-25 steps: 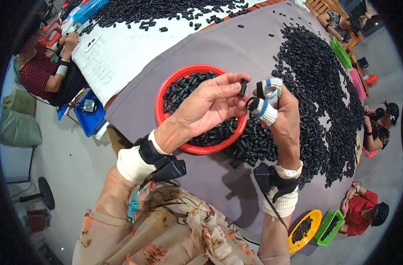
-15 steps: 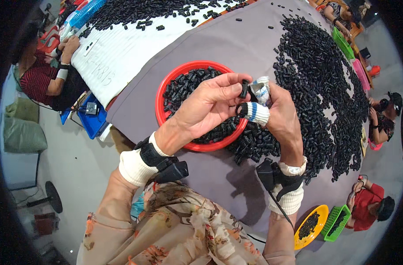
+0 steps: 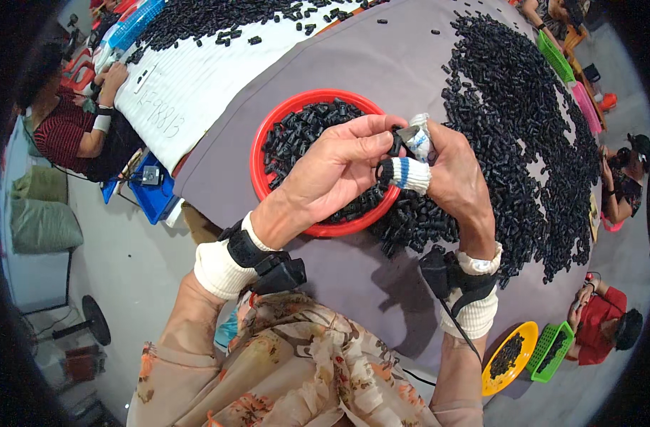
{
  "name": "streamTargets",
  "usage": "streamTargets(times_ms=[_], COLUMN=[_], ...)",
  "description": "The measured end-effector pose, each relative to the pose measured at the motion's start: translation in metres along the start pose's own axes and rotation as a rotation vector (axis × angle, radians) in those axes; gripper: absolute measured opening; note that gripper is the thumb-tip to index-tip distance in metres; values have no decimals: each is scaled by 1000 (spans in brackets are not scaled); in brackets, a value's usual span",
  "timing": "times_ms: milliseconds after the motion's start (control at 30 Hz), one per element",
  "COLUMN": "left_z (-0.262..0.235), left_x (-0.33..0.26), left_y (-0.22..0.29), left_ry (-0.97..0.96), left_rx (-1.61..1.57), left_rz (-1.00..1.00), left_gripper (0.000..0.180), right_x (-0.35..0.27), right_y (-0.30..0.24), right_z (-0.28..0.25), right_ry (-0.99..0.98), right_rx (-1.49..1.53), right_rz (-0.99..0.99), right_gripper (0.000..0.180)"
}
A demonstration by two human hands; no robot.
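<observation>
Close work over a red bowl (image 3: 256,160).
The left hand (image 3: 326,169) pinches a black part (image 3: 396,144) above its right rim; the right hand (image 3: 458,169), in finger sleeves (image 3: 413,176), curls alongside, grip unclear.

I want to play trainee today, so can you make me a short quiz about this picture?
1. True or false: the left hand holds a black part.

2. Pick one. The striped finger covers are on the:
A) left hand
B) right hand
C) neither hand

3. Fill in the colour: the yellow dish is next to a ____ basket.

Key:
1. True
2. B
3. green
</observation>
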State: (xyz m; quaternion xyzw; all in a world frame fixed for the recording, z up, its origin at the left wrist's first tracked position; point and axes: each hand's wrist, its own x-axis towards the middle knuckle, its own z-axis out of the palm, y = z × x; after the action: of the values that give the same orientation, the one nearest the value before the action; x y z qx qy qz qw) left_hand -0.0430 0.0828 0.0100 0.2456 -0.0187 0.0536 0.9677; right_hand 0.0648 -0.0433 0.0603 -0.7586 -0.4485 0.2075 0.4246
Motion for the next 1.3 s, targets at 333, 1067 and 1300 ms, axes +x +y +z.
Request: streamTargets(times_ms=[333, 1067, 1300], left_z=[1, 7, 2], left_x=[1, 6, 4], left_y=[-5, -15, -18], left_ry=[30, 43, 15], left_rx=[42, 4, -47], left_rz=[-18, -35, -34], left_gripper=[29, 22, 23], right_x=[-4, -15, -19], right_y=[8, 24, 17], right_z=[0, 1, 2], right_ry=[-5, 35, 152], right_rx=[-4, 98, 99], right_rz=[-17, -13, -19], right_gripper=[32, 32, 36])
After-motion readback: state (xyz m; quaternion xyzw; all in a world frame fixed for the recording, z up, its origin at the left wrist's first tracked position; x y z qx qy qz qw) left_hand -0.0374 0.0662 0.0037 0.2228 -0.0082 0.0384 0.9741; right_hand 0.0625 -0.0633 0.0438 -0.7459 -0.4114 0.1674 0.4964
